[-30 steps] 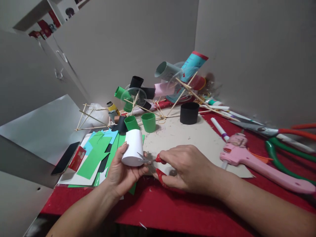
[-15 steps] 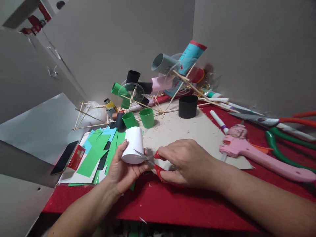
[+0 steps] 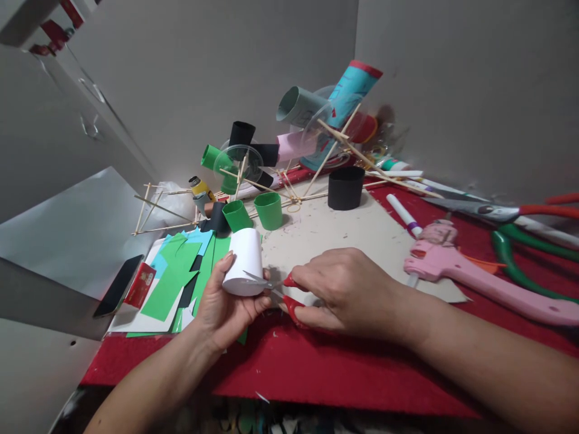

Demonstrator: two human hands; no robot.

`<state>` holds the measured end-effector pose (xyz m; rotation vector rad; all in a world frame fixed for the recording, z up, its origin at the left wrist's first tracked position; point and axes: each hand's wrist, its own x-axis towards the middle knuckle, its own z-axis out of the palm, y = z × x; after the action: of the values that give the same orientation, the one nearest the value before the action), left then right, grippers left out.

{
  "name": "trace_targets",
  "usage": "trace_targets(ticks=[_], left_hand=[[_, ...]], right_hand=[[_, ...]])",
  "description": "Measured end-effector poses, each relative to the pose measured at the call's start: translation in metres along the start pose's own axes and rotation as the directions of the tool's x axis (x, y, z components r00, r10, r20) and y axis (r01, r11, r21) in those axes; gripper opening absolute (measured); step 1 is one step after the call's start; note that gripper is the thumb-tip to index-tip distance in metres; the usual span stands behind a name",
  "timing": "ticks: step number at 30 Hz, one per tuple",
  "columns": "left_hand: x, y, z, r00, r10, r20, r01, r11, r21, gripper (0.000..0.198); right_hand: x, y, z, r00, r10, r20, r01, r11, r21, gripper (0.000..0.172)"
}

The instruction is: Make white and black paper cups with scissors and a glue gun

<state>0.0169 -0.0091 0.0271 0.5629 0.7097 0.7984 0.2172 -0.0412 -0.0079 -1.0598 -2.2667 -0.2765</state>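
A white paper cup (image 3: pixel 246 254) is gripped in my left hand (image 3: pixel 226 307), tilted so that its flat closed end faces me. The fingers wrap round its side and lower edge. My right hand (image 3: pixel 346 295) has its fingers through the red handles of a small pair of scissors (image 3: pixel 290 295). The parted blades lie at the lower right rim of the cup. Just beyond stand two green paper cups (image 3: pixel 268 211) and a black paper cup (image 3: pixel 346 188).
Cut paper sheets (image 3: pixel 172 277) and a phone (image 3: pixel 118 286) lie at left. Stick frames with paper-cup wheels (image 3: pixel 239 169) stand at the back. A pink glue gun (image 3: pixel 479 283), a marker (image 3: pixel 402 214) and large scissors (image 3: pixel 484 210) lie at right on the red cloth (image 3: pixel 316 367).
The view has shifted slightly. Both hands keep their hold, and the scissor blades look a little less parted at the rim of the white cup.
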Motion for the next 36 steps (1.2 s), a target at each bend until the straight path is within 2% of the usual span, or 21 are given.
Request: trace_targets(ticks=[19, 23, 30, 36], left_hand=[[0.0037, -0.0004, -0.0013, 1.000, -0.006, -0.024, 0.005, 0.999, -0.035, 0.048], [0.0029, -0.0008, -0.0014, 1.000, -0.011, -0.007, 0.010, 0.999, -0.042, 0.047], [0.0016, -0.0018, -0.0004, 0.999, -0.030, -0.013, 0.028, 0.996, -0.082, 0.048], [0.0021, -0.0016, 0.0009, 0.998, -0.029, -0.047, 0.026, 0.998, -0.064, 0.046]], right_hand=[[-0.0016, 0.0052, 0.0029, 0.999, -0.037, 0.007, 0.037, 0.999, 0.016, 0.026], [-0.0016, 0.0038, 0.0012, 0.999, -0.030, 0.033, 0.029, 1.000, 0.007, 0.020], [-0.0003, -0.0003, 0.0009, 0.998, -0.022, -0.053, 0.018, 0.996, -0.087, 0.020], [-0.0014, 0.0010, 0.0019, 0.998, -0.035, -0.046, 0.031, 0.996, -0.088, 0.022]])
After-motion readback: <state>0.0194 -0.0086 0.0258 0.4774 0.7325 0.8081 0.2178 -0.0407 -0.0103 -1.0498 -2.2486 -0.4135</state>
